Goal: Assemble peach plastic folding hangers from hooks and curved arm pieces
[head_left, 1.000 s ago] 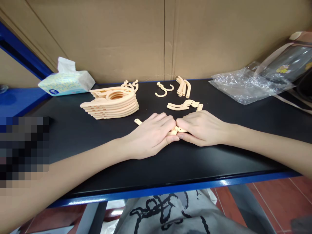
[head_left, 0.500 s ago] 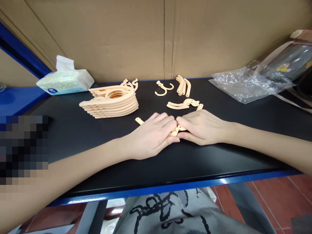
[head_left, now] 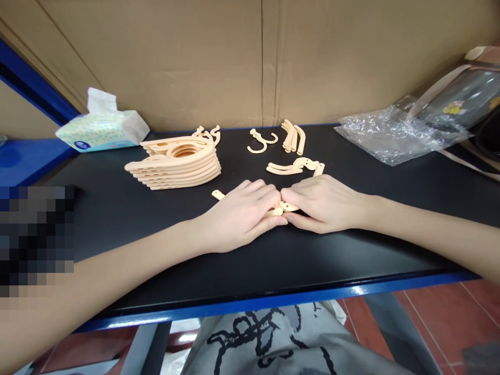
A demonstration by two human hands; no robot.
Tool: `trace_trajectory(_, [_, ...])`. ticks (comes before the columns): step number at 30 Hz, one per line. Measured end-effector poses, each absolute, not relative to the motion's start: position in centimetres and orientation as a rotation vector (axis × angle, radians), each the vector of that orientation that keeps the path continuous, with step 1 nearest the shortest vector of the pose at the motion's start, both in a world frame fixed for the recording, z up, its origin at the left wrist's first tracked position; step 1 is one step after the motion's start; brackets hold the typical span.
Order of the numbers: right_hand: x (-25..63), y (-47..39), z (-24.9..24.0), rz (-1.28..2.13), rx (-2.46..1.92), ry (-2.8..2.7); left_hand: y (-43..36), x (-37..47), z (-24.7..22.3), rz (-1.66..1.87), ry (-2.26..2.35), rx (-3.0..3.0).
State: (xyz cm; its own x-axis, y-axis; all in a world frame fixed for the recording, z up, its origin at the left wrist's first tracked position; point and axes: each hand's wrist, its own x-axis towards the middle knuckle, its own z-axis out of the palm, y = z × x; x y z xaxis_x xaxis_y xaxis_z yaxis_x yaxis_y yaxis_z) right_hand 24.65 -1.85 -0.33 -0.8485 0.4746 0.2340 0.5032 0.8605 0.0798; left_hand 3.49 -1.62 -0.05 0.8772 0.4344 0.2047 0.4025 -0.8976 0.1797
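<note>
My left hand (head_left: pixel 246 213) is closed over a cream plastic hanger arm (head_left: pixel 217 195), whose holed end sticks out past the knuckles. My right hand (head_left: pixel 324 203) grips another cream hanger piece (head_left: pixel 289 207). Both pieces meet at the fingertips, just above the black tabletop, and most of their length is hidden under the hands. Beyond the right hand lie several loose curved hanger pieces (head_left: pixel 285 169). Farther back are loose hanger hooks (head_left: pixel 258 148) and a small bunch of hanger arms (head_left: pixel 289 136).
A stack of cream hangers (head_left: pixel 175 174) stands at the left, with more hooks (head_left: pixel 211 133) behind it. A tissue pack (head_left: pixel 103 133) sits at the back left. Clear plastic bags (head_left: pixel 394 133) and a transparent bag with a strap (head_left: pixel 464 99) occupy the right. Cardboard (head_left: pixel 175 62) closes off the back.
The two pieces have shifted slightly where they meet, and the end sticking out by my left hand has moved a little left. Both hands keep their grip.
</note>
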Motion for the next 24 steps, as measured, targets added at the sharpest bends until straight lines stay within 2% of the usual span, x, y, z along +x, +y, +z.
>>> trace_trajectory(8, [25.2, -1.5, -0.2, -0.155, -0.763, -2.768, -1.7, 3.2, 0.2, 0.484, 0.858, 2.845])
trace_trajectory(24, [26.2, -1.0, 0.0, -0.175, -0.725, -2.789, -1.4, 2.7, 0.1, 0.405, 0.676, 2.827])
